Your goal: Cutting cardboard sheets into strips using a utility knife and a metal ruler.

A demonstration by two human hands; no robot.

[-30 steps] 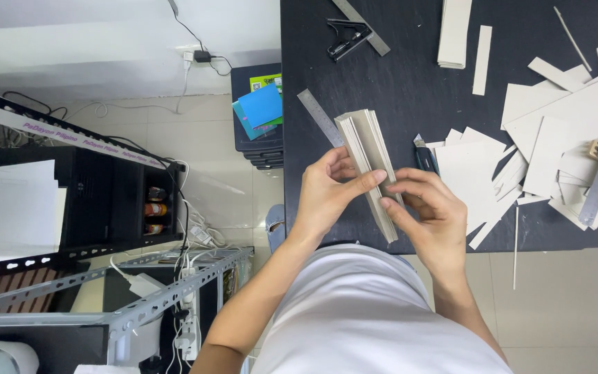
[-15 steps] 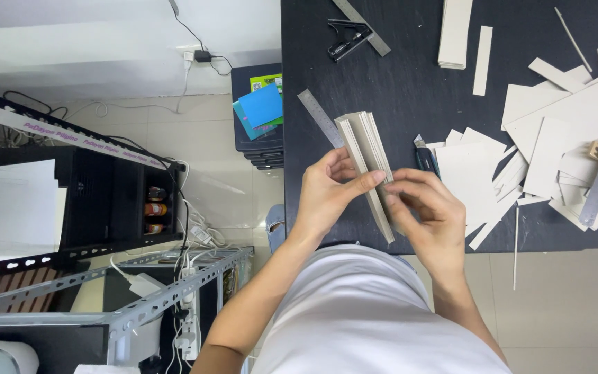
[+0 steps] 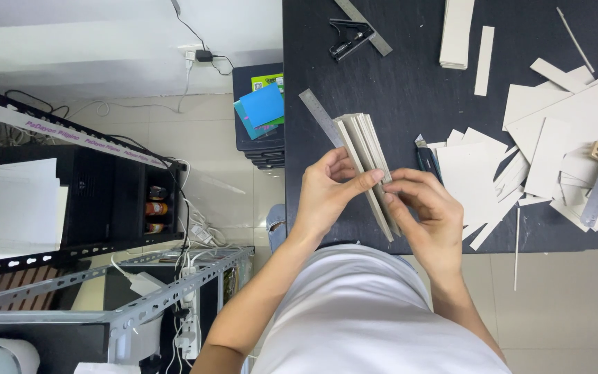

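Both grips, left hand (image 3: pixel 327 197) and right hand (image 3: pixel 427 215), clamped on card stack (image 3: pixel 363 142), steel ruler (image 3: pixel 320 116) just beside.

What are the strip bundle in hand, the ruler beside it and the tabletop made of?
Strip bundle, gripped by the left hand and right hand: looks like grey-white cardboard, matte, with flat cut edges and layered ends.
Ruler: probably steel, a thin grey strip with a dull sheen.
Tabletop: dark matte surface, possibly a mat or laminate; cannot tell which.
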